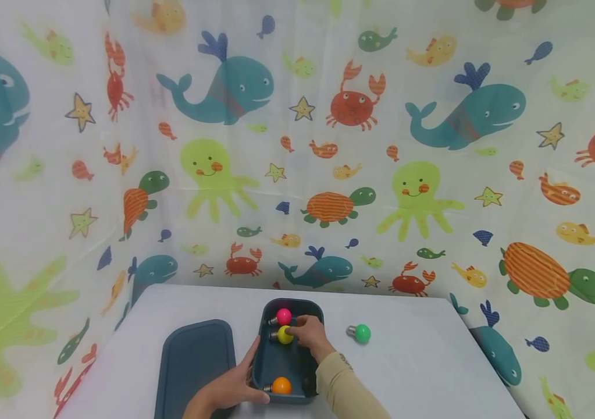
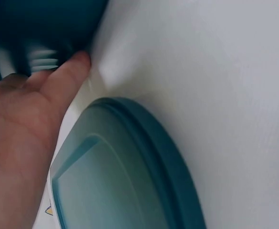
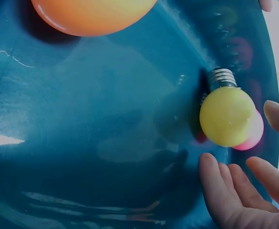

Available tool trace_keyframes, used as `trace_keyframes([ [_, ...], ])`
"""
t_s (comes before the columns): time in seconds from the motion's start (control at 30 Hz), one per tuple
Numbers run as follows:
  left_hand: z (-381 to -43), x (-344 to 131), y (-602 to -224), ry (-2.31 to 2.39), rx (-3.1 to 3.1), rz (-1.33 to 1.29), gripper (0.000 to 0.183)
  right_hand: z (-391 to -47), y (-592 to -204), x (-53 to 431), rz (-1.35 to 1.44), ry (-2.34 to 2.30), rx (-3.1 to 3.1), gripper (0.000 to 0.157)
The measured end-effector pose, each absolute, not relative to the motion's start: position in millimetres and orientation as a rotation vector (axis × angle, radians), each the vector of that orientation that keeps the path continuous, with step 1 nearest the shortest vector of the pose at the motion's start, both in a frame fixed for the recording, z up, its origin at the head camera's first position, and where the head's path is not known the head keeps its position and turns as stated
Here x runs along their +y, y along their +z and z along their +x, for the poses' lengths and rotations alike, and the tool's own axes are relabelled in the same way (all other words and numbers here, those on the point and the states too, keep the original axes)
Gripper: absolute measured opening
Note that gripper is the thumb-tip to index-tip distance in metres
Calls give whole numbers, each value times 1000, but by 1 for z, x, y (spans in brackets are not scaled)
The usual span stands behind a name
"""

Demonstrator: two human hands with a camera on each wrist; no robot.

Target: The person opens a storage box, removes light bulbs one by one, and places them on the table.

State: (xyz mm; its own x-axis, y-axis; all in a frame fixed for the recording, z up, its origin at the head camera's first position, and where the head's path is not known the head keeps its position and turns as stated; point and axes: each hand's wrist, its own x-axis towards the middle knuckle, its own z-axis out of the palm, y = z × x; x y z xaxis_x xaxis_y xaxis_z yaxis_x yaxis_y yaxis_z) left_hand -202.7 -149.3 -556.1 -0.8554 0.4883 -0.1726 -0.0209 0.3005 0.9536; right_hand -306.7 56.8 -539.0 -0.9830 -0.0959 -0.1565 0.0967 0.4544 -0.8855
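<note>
A dark blue box (image 1: pixel 285 364) holds a pink light bulb (image 1: pixel 284 316), a yellow light bulb (image 1: pixel 285 334) and an orange light bulb (image 1: pixel 281 385). My right hand (image 1: pixel 310 333) reaches into its far part, thumb and fingers spread about the yellow bulb. In the right wrist view, gaps show between the fingertips (image 3: pixel 208 162) and the yellow bulb (image 3: pixel 227 116); the pink bulb lies partly behind it. My left hand (image 1: pixel 229 387) touches the box's near left corner, fingers stretched along the left wall and thumb at the near side.
A green light bulb (image 1: pixel 362 333) lies on the white table (image 1: pixel 423 366), right of the box. Left of the box is a flat dark blue lid (image 1: pixel 195 364). A patterned curtain (image 1: pixel 297 174) hangs behind the table. Something dark, unclear, shows in the box's near right corner.
</note>
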Motion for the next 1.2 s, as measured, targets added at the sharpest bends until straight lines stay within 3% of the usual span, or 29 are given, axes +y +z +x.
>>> trace_keyframes([
  [1.2, -206, -151, -560, 1585, 2130, 430, 114, -308, -544, 44, 14, -1531, 2465, 41],
])
